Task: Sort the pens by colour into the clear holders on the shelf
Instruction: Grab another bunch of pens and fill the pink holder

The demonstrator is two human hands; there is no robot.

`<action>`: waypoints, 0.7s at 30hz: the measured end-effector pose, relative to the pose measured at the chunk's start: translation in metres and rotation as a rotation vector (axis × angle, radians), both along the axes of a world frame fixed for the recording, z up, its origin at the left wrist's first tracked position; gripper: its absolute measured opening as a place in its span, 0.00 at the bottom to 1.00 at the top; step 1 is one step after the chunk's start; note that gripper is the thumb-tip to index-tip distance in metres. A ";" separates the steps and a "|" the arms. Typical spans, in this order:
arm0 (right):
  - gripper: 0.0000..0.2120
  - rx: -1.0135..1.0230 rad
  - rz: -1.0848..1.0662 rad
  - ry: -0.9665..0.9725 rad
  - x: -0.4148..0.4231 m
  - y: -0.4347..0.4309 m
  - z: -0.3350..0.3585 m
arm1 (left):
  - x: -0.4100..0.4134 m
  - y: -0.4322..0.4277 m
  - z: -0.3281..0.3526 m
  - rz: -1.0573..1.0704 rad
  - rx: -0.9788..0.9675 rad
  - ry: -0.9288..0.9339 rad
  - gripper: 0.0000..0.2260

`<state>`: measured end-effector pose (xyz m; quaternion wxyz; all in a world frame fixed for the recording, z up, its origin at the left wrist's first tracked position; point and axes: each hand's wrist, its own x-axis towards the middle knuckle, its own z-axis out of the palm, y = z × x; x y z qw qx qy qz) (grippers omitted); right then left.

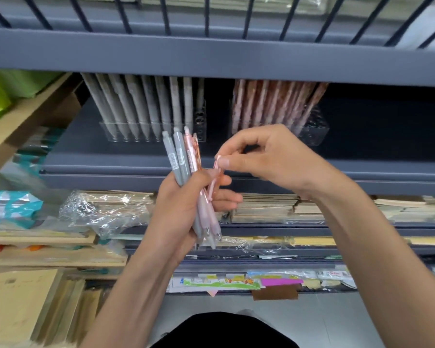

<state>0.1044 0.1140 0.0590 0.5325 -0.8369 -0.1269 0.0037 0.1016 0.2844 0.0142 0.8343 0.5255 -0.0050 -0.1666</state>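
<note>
Pens [180,160], grey and pink, stand bunched at the frame's centre, with the left hand [181,214] curled tight around their lower halves. Just right of them, the right hand [274,159] pinches the top of one pink pen [214,183] between thumb and forefinger. Farther back, on the dark shelf [111,159], the left holder [106,133] carries grey pens upper centre-left, and the right holder [317,134] carries pink ones upper centre-right.
</note>
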 end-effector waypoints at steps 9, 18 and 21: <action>0.04 0.302 -0.293 -0.068 -0.009 -0.068 -0.006 | -0.014 -0.049 -0.013 -0.128 0.157 -0.011 0.10; 0.06 0.475 -0.129 0.020 -0.033 -0.109 -0.026 | -0.026 -0.098 -0.016 -0.127 0.126 -0.033 0.10; 0.04 0.476 -0.146 0.019 -0.035 -0.122 -0.030 | -0.032 -0.113 -0.018 -0.122 0.120 -0.025 0.12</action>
